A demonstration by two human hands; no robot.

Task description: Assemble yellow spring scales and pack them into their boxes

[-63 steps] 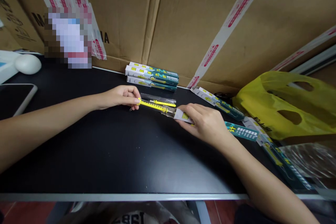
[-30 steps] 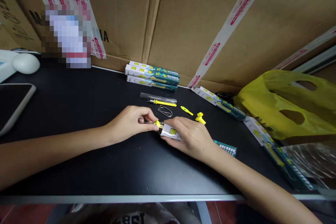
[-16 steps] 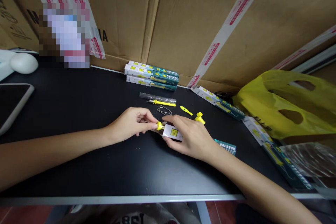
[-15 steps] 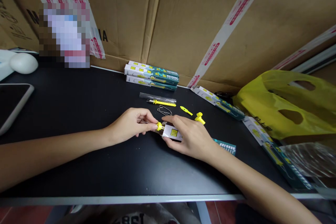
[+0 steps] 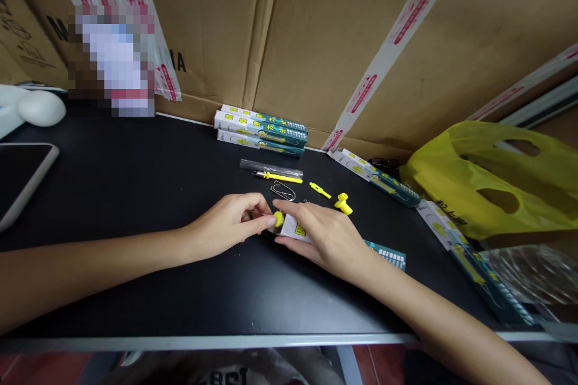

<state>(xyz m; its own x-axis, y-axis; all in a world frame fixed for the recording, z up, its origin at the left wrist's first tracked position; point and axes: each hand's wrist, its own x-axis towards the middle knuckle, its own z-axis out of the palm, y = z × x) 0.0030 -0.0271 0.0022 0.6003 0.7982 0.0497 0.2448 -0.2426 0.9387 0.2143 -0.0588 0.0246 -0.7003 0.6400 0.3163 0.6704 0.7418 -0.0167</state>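
My left hand (image 5: 235,219) pinches a small yellow cap (image 5: 279,219) at the open left end of a slim white and teal box (image 5: 386,254). Most of what lies behind the cap is hidden inside the box. Closed over the middle of that box is my right hand (image 5: 332,234), thumb below and fingers above. Just beyond the hands lie a bent metal wire hook (image 5: 283,191), a yellow rod with a metal end (image 5: 284,178) and a clear tube (image 5: 271,168). Two loose yellow parts, a flat one (image 5: 320,190) and a T-shaped one (image 5: 344,203), rest farther right.
Stacked slim boxes (image 5: 261,131) stand against the cardboard wall. Two more boxes (image 5: 379,177) (image 5: 474,258) lie at the right, beside a yellow plastic bag (image 5: 492,180) and clear plastic wrap (image 5: 533,274). A phone-like device (image 5: 27,180) and a white object (image 5: 40,109) sit far left.
The yellow cap has moved right, up against the box's opening, and the metal part beside it no longer shows. My left hand has shifted slightly right with it.
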